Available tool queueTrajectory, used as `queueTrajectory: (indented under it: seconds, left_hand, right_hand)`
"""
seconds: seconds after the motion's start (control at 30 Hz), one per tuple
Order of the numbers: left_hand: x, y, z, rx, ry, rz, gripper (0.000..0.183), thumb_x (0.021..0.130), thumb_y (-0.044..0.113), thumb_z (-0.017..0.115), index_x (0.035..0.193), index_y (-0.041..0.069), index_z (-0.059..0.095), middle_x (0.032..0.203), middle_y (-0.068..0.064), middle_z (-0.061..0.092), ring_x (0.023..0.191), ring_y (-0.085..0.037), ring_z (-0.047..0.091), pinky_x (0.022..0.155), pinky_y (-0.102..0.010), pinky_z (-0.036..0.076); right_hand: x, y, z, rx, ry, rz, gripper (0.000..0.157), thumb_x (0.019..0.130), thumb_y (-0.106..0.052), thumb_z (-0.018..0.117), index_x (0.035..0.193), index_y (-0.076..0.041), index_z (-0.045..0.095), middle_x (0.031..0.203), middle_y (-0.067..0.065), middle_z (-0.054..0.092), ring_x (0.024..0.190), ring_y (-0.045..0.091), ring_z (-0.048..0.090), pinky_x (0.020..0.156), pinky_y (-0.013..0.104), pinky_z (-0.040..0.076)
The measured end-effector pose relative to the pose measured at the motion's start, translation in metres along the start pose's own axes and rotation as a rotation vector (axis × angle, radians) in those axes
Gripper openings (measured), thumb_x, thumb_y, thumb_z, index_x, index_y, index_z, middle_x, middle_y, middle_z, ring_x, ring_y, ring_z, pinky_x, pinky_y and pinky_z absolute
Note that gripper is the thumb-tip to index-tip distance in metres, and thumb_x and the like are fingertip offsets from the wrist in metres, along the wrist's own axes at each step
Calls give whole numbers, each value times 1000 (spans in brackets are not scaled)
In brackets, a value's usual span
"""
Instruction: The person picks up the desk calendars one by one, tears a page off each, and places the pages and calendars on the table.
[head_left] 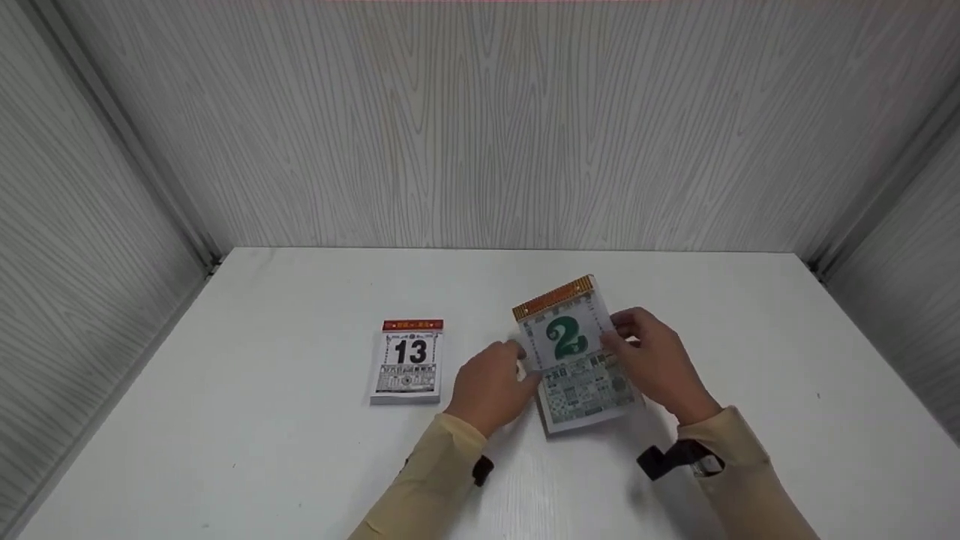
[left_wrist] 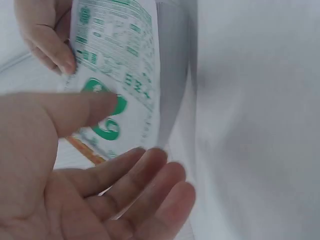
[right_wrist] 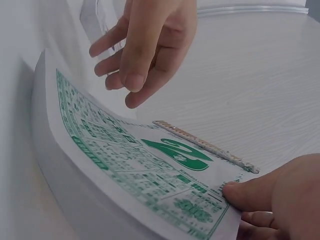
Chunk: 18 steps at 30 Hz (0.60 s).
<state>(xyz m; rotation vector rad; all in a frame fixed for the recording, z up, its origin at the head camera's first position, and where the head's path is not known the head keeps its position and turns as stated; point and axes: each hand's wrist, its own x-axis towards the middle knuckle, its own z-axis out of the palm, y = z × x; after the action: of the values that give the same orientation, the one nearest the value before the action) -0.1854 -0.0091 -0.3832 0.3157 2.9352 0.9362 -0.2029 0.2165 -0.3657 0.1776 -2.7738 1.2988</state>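
Note:
A thick tear-off calendar (head_left: 574, 375) with a green 2 and a gold-orange header strip (head_left: 553, 298) is held tilted over the white table. My right hand (head_left: 656, 364) pinches its right edge, thumb on the printed page and fingers behind, as the right wrist view shows. At the left edge is my left hand (head_left: 491, 382), its thumb and fingers spread apart. In the left wrist view the left thumb (left_wrist: 85, 110) overlaps the green numeral, while the fingertips (left_wrist: 160, 155) lie just past the header end. The pad's pages bow along the lower part.
A second, smaller tear-off calendar (head_left: 407, 364) with a red header and a black 13 lies flat to the left of my left hand. The white table (head_left: 262, 450) is enclosed by grey wood-grain panels (head_left: 480, 120) at the back and sides.

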Motion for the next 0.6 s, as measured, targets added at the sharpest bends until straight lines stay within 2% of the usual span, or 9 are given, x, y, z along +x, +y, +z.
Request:
queueTrajectory:
  seconds: [0.1, 0.2, 0.4, 0.6]
  left_hand:
    - [2, -5, -3, -60, 0, -53, 39, 90, 40, 63, 115, 9, 62, 94, 1, 61, 80, -13, 56, 69, -30, 49]
    - [6, -13, -9, -109, -17, -67, 41, 90, 43, 61, 116, 12, 62, 99, 1, 63, 86, -15, 58, 74, -33, 49]
    - [8, -30, -20, -267, 14, -28, 40, 93, 44, 58, 122, 17, 59, 102, 5, 62, 93, -12, 58, 79, -34, 49]
    - [9, -34, -24, -441, 46, 3, 45, 93, 48, 56, 131, 24, 50, 108, 7, 60, 102, -12, 57, 86, -35, 49]
  right_hand:
    - [-2, -3, -1, 64, 12, 2, 34, 95, -30, 58, 121, -9, 52, 109, 7, 61, 101, 25, 59, 86, 43, 47]
    - [-1, -5, -1, 116, 27, 9, 34, 95, -31, 58, 122, -10, 52, 110, 6, 60, 98, 23, 59, 83, 41, 47]
    - [-2, -5, 4, 199, 25, 3, 36, 95, -32, 58, 125, -12, 50, 112, 5, 58, 99, 21, 59, 83, 40, 48]
    - [-1, -3, 8, 267, 55, -33, 35, 96, -30, 57, 125, -12, 49, 114, 5, 57, 102, 20, 59, 85, 38, 47]
